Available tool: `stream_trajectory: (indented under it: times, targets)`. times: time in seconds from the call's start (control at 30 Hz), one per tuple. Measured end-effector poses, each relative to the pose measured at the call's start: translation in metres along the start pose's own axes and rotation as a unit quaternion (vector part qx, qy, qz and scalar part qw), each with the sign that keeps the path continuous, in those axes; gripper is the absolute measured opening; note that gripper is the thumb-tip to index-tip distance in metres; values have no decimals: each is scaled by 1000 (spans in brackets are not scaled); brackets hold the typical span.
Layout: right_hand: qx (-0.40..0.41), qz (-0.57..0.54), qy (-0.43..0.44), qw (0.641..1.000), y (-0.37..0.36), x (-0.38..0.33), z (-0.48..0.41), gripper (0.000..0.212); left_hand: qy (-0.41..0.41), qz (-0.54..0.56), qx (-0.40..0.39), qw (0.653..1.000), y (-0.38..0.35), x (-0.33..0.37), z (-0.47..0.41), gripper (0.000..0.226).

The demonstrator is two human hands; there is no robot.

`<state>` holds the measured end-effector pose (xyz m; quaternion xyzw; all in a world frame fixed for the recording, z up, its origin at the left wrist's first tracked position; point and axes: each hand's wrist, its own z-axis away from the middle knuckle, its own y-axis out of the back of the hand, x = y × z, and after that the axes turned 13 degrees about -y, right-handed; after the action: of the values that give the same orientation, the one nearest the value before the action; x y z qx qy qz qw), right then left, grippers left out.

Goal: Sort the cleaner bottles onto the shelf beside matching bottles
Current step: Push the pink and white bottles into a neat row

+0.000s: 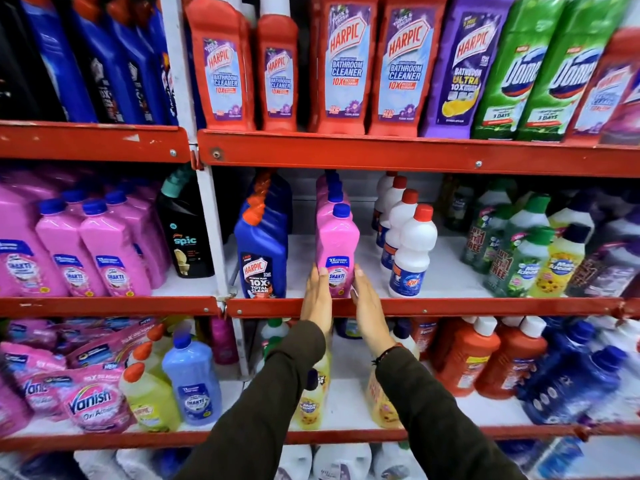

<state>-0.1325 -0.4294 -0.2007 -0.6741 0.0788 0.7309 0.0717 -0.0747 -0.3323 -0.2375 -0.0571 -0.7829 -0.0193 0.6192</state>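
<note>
The red metal shelf [450,307] runs across just under both hands, its front lip touching the wrists' undersides, and on its white deck stands the tall pink plastic cleaner bottle with a blue screw cap and a Shakti label [337,249], caught between the two palms at the front of a file of like pink bottles reaching back from the fingertips. The left hand [317,299] lies flat against the bottle's lower left side, and the right hand [367,303] presses the lower right side, fingers straight rather than curled, so the pair clasp it loosely. It looks full, hence fairly heavy, with stiff walls and a glossy skin that may slip; squeezing low at the label band, or higher at the waist under the shoulder, seems safest, never the cap
</note>
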Motion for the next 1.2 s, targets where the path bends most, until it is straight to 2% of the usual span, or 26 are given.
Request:
stream_trajectory:
  times: [0.13,0.4,0.5,0.57,0.63,0.73,0.8,0.87,0.93,1.0,1.07,1.1,1.17,1.2]
  targets:
    - [0,-6,-20,1000,5,0,-1,44,-24,-23,3,999,-2,24,11,116]
    - [-4,-1,-18,1000,6,-1,2,50,-29,-44,-11,999,1,27,9,105]
    - [7,-10,-6,1000,8,0,4,49,-70,-56,36,995,-9,27,18,85]
    - [48,-20,20,998,12,2,8,44,-117,-77,116,983,-20,23,30,63]
    - [123,-28,68,990,20,4,13,35,-169,-84,191,963,-35,19,44,54]
    - [239,-54,126,961,43,7,17,24,-191,-75,171,964,-60,14,57,58]
    - [277,-71,135,949,65,6,16,28,-202,-69,127,969,-75,16,58,57]
    - [263,-77,98,957,89,5,6,40,-181,-51,62,980,-90,24,52,50]
    - [221,-57,48,973,106,1,-3,49,-122,-30,-8,992,-106,30,37,46]
    - [163,-54,19,985,127,-2,-14,53,-33,29,-64,997,-128,26,18,64]
    - [87,-65,-8,994,129,-5,-18,48,47,99,-64,992,-135,-13,-12,102]
    - [63,-68,-11,996,129,-5,-19,47,59,109,-69,990,-138,-31,-23,110]
    - [45,-64,-17,997,132,-5,-19,43,73,96,-71,990,-143,-14,-16,111]
    - [44,-59,-13,997,134,-6,-16,41,63,94,-60,992,-145,11,-4,104]
